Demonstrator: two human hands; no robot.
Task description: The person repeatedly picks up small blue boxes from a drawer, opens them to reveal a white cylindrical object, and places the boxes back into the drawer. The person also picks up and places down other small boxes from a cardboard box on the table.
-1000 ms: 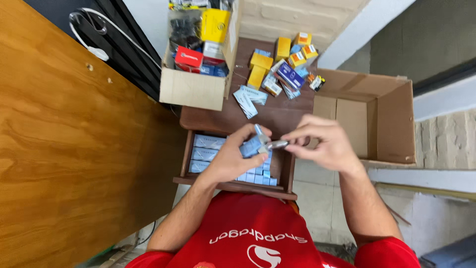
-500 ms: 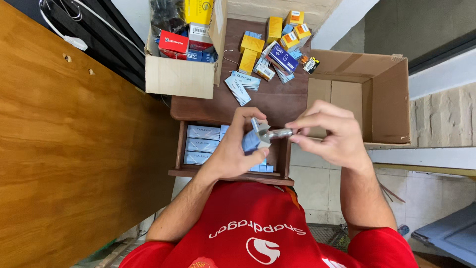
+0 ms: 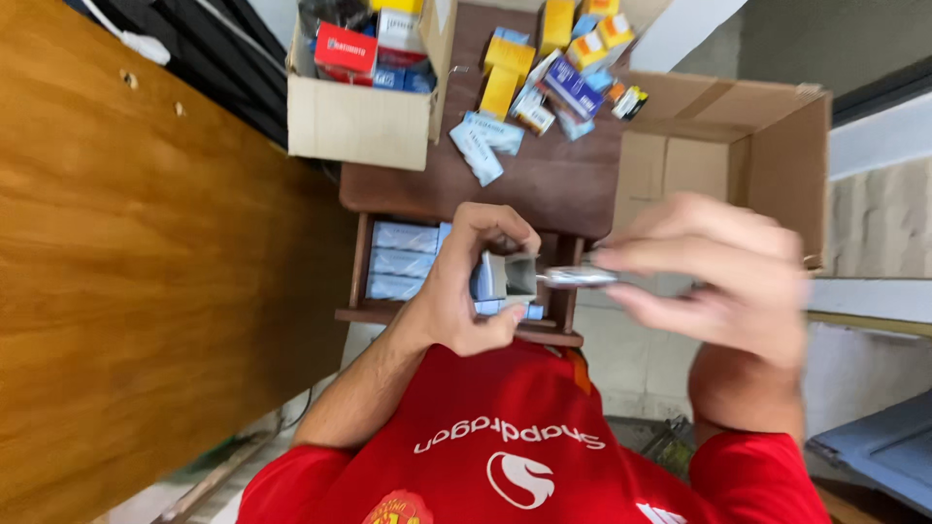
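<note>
Here we hold a small pale-blue box (image 3: pixel 505 278) in our left hand (image 3: pixel 466 291), its open end turned toward three o'clock so the mouth faces the other hand. That grip is clamped around the box, fingers curled over its top and thumb beneath. Our right hand (image 3: pixel 718 281) is blurred, yet its fingertips are pinched together on a slim silvery item (image 3: pixel 580 278) whose tip sits just at the box mouth, lined up with the opening.

Below the hands, toward seven o'clock, an open drawer (image 3: pixel 361 262) holds rows of the same pale-blue boxes (image 3: pixel 403 260), packed flat so they fit side by side. At twelve o'clock the dark brown surface (image 3: pixel 573 189) carries scattered yellow and blue cartons (image 3: pixel 544 68). At eleven o'clock stands a cardboard box (image 3: pixel 359 121) with red and white packs; at two o'clock lies a larger open carton (image 3: pixel 738 146), tipped on its side.
</note>
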